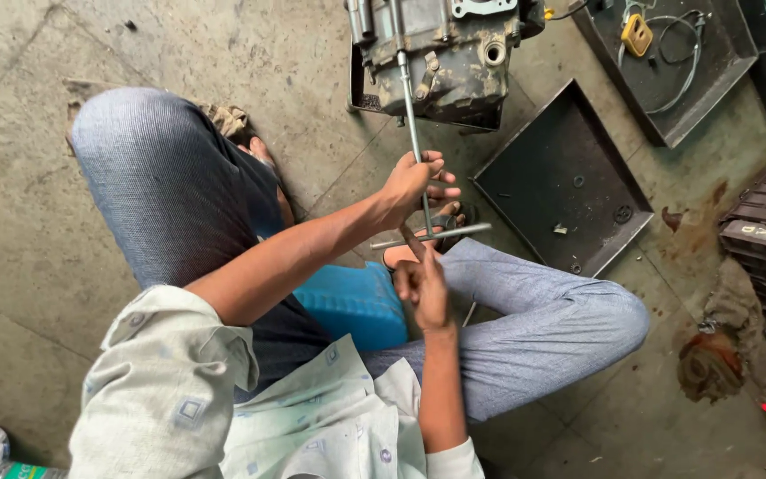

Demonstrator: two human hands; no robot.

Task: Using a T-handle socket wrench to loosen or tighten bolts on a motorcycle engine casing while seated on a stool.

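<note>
Your left hand point(414, 182) closes its fingers around the long shaft of the T-handle wrench point(418, 151), whose far end sits on the grimy engine block point(441, 53) beyond your fingertips. Your right hand point(423, 284) grips the crossbar just below, fingers curled. A black metal tray point(560, 182) lies right of your fingers.

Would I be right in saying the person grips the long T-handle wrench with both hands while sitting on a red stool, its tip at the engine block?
Not quite: the head view shows the stool is blue. The left hand and right hand do grip the T-handle wrench, its tip at the engine block.
</note>
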